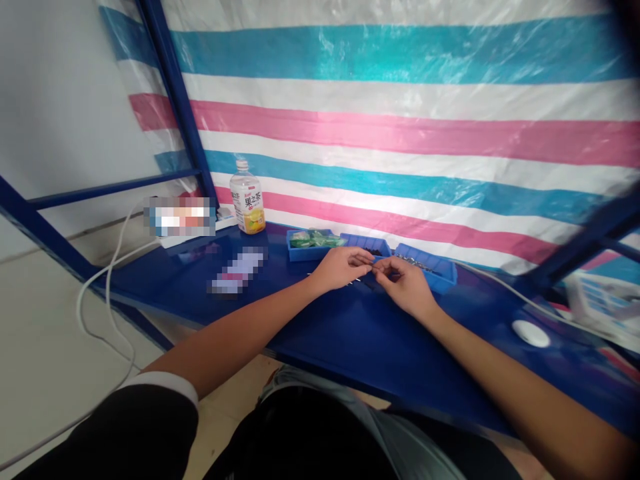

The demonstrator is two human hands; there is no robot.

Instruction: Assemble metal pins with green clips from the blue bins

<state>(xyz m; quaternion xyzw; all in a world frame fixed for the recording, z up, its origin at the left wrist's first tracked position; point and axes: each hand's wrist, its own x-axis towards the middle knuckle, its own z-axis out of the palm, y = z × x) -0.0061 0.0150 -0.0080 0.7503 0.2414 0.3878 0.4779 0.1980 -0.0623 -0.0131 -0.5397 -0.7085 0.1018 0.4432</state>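
My left hand (341, 267) and my right hand (403, 282) meet over the blue table (350, 333), fingertips pinched together on a small thin part I cannot make out. Just behind them stand three blue trays in a row. The left tray (309, 245) holds green pieces, the middle tray (369, 245) holds small dark parts, and the right tray (434, 270) holds metallic parts.
A juice bottle (247, 207) stands at the back left beside a white power strip with a cable trailing to the floor. A white round object (531, 333) lies at the right. A striped plastic sheet hangs behind the table, with blue frame posts at both sides.
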